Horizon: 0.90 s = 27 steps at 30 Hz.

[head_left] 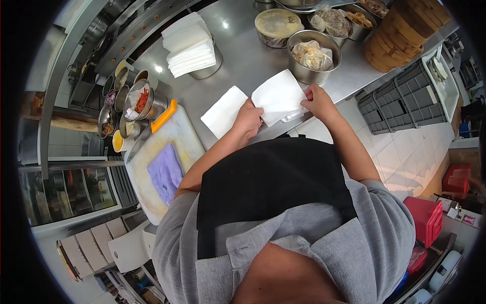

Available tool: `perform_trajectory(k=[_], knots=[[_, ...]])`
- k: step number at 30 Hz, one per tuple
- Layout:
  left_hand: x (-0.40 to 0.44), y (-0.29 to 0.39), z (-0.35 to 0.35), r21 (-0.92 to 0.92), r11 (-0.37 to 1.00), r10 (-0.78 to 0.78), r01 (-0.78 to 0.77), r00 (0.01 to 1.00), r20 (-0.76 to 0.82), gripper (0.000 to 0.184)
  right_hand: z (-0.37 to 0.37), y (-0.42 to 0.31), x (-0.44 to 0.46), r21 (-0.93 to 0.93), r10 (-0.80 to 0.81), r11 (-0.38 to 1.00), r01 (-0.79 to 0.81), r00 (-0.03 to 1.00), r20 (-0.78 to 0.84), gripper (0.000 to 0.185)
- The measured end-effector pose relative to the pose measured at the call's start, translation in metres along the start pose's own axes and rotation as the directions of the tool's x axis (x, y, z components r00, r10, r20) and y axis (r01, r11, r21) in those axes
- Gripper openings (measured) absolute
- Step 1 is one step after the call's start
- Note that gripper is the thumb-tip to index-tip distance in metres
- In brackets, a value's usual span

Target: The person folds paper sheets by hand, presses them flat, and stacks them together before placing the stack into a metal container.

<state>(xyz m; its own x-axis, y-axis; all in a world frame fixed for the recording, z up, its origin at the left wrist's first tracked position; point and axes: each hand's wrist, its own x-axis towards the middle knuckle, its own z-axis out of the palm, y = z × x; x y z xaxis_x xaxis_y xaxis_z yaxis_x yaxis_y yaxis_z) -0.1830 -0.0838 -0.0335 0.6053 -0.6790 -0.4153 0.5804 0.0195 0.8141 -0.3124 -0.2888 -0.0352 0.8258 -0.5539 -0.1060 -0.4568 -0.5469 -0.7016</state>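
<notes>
Between my two hands is a white paper napkin (pixel 279 96), held just above the steel counter's front edge. My left hand (pixel 248 120) is closed on its left side, fingers curled at the lower left corner. With thumb and fingers pinched, my right hand (pixel 319 103) grips its right edge. More white napkins show beneath it near the lower edge. To the left of my left hand another white napkin (pixel 224 110) lies flat on the counter. A tall stack of folded napkins (pixel 189 48) rests on a metal pot (pixel 210 68) farther back.
A cutting board (pixel 191 133) with a purple cloth (pixel 166 173) and an orange-handled knife (pixel 164 117) lies at left, beside several ingredient containers (pixel 144 99). Metal bowls (pixel 314 75) with bagged food and bamboo steamers (pixel 392 45) stand at back right. A grey crate (pixel 400 101) is beyond the counter.
</notes>
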Motion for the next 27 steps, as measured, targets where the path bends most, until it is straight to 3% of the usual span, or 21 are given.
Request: perform_trajectory(k=[3, 6, 7, 9, 11, 14, 18, 19, 21, 24, 27], knots=[[-0.006, 0.007, 0.004, 0.072, 0.995, 0.072, -0.075, 0.997, 0.04, 0.049, 0.003, -0.01, -0.009, -0.307, -0.353, 0.916, 0.26, 0.884, -0.306, 0.045], [-0.024, 0.025, 0.012, 0.163, 0.974, 0.157, -0.159, 0.987, 0.027, 0.046, -0.001, -0.025, -0.002, -0.046, -0.423, 0.9, 0.433, 0.842, -0.335, 0.048], [-0.031, 0.033, 0.015, 0.191, 0.964, 0.188, -0.185, 0.982, 0.006, 0.045, -0.003, -0.034, -0.001, 0.235, -0.324, 0.889, 0.392, 0.903, -0.282, 0.046], [-0.04, 0.042, 0.008, 0.194, 0.949, 0.246, -0.248, 0.969, 0.031, 0.045, -0.004, -0.055, 0.001, 0.712, -0.177, 0.68, 0.174, 0.982, -0.071, 0.041], [-0.041, 0.044, -0.016, 0.208, 0.941, 0.264, -0.267, 0.964, 0.04, 0.039, -0.001, -0.074, 0.008, 0.669, -0.218, 0.718, 0.194, 0.975, -0.048, 0.039], [-0.049, 0.047, -0.046, 0.386, 0.891, 0.327, -0.24, 0.928, -0.177, 0.034, 0.023, -0.093, 0.026, 0.527, -0.278, 0.811, 0.254, 0.96, -0.034, 0.038], [-0.056, 0.045, -0.094, 0.505, 0.838, 0.399, -0.206, 0.863, -0.31, 0.043, 0.068, -0.114, 0.045, 0.256, -0.282, 0.93, 0.265, 0.959, 0.034, 0.043], [-0.058, 0.045, -0.103, 0.587, 0.788, 0.43, -0.185, 0.848, -0.31, 0.048, 0.08, -0.116, 0.049, 0.204, -0.281, 0.943, 0.263, 0.958, 0.065, 0.042], [-0.063, 0.043, -0.11, 0.599, 0.793, 0.379, -0.113, 0.861, -0.339, 0.049, 0.092, -0.123, 0.052, 0.112, -0.248, 0.967, 0.231, 0.952, 0.179, 0.041], [-0.068, 0.037, -0.111, 0.62, 0.782, 0.358, -0.059, 0.857, -0.37, 0.052, 0.099, -0.134, 0.047, 0.001, -0.201, 0.979, 0.206, 0.955, 0.218, 0.04], [-0.068, 0.029, -0.11, 0.666, 0.745, 0.376, -0.035, 0.846, -0.377, 0.056, 0.1, -0.135, 0.045, 0.011, -0.222, 0.974, 0.225, 0.947, 0.233, 0.039]])
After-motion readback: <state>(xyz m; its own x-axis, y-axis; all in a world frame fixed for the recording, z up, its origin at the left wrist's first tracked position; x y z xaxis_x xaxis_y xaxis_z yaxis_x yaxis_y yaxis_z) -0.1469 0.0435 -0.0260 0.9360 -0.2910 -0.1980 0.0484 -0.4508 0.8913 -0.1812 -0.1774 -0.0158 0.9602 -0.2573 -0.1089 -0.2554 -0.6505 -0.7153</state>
